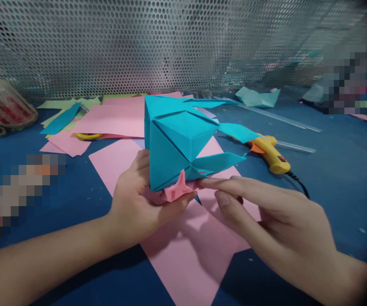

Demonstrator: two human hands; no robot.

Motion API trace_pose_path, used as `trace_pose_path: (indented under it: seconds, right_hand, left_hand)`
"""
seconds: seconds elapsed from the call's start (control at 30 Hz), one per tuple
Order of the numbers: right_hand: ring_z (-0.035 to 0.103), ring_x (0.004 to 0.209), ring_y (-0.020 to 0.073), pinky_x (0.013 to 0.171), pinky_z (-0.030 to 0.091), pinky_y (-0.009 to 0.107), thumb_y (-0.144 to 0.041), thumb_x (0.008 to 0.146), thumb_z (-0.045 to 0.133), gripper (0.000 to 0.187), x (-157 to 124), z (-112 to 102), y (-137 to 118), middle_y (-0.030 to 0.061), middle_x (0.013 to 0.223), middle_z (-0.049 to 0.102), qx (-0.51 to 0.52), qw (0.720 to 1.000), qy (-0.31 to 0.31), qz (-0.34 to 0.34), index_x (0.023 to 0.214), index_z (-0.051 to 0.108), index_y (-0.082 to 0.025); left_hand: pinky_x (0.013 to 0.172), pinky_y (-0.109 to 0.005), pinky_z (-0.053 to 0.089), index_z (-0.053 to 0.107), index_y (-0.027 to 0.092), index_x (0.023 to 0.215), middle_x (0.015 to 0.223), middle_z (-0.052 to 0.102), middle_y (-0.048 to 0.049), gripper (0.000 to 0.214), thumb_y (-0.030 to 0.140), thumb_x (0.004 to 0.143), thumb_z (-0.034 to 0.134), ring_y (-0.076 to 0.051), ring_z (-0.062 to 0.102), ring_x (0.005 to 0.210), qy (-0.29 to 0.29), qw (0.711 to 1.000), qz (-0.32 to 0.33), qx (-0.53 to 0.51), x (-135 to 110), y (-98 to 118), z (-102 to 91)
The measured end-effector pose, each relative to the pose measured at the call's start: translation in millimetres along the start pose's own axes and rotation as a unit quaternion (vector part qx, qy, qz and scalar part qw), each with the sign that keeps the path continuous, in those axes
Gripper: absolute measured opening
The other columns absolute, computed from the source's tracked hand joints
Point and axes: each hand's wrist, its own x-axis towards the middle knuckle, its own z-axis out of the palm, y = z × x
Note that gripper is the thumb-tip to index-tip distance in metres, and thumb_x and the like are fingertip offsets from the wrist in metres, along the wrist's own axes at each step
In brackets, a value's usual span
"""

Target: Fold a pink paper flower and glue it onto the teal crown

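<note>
In the middle of the head view a folded blue paper model [173,136] is held up, boxy on the left with pointed flaps reaching right. My left hand [145,191] is closed round its underside, the thumb lying along the bottom edge. A small folded pink paper piece [178,189] with a raised point sits between that thumb and the blue paper. My right hand [266,216] comes in from the right, its index fingertip at the lower edge by the pink piece. Its thumb is a little apart, and I cannot tell whether anything is pinched there.
Pink paper sheets [189,250] lie beneath my hands, with more pink sheets [106,119] behind. A yellow glue gun [271,155] with a black cord lies right, near clear glue sticks [285,119]. A plastic jar [6,102] stands left. A perforated metal panel [170,46] closes the back.
</note>
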Motion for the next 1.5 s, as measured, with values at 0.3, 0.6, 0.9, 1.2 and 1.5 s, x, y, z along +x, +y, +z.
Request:
trace_pose_path:
  seconds: [0.3,0.6,0.9,1.2,1.5]
  right_hand:
    - [0.072,0.066,0.0133,0.049,0.055,0.016,-0.012,0.088,0.058,0.015,2,6,3,-0.0005,0.081,0.077,0.045,0.997,0.005,0.055,0.085,0.069,-0.022]
    - [0.06,0.053,0.0097,0.055,0.052,0.021,-0.01,0.086,0.062,0.013,7,4,12,-0.0022,0.065,0.068,-0.094,0.989,0.052,-0.098,0.085,0.065,-0.022]
    - [0.073,0.079,0.0194,0.074,0.059,0.032,-0.007,0.083,0.068,0.014,10,-3,25,0.0055,0.085,0.076,-0.144,0.959,0.035,-0.243,0.089,0.066,-0.02]
    - [0.07,0.069,0.0151,0.071,0.058,0.029,-0.008,0.086,0.067,0.015,11,0,20,0.001,0.079,0.075,-0.154,0.962,0.047,-0.223,0.088,0.065,-0.023]
    - [0.07,0.074,0.0176,0.069,0.058,0.03,-0.009,0.086,0.066,0.013,8,-5,22,0.0035,0.083,0.074,-0.185,0.949,0.035,-0.255,0.091,0.065,-0.021]
  left_hand:
    - [0.082,-0.041,0.056,0.067,0.026,0.074,0.083,0.073,-0.0014,0.012,0.032,0.073,0.078,-0.024,0.069,0.084,-0.01,1.0,-0.026,0.007,-2,2,0.9]
    - [0.078,-0.035,0.058,0.07,0.024,0.081,0.093,0.076,-0.0018,0.009,0.027,0.074,0.075,-0.023,0.071,0.086,-0.016,0.997,-0.074,-0.034,0,6,3.3]
    - [0.073,-0.038,0.061,0.067,0.023,0.075,0.082,0.073,-0.0033,0.013,0.03,0.071,0.078,-0.024,0.071,0.08,-0.016,0.993,-0.1,-0.062,-4,7,5.7]
    - [0.08,-0.039,0.061,0.067,0.023,0.081,0.089,0.074,-0.0038,0.014,0.027,0.072,0.077,-0.025,0.071,0.085,-0.013,0.992,-0.1,-0.081,-5,10,5.8]
    - [0.08,-0.04,0.06,0.066,0.025,0.077,0.087,0.073,-0.0028,0.014,0.03,0.071,0.077,-0.025,0.07,0.084,-0.018,0.991,-0.102,-0.082,-5,11,6.7]
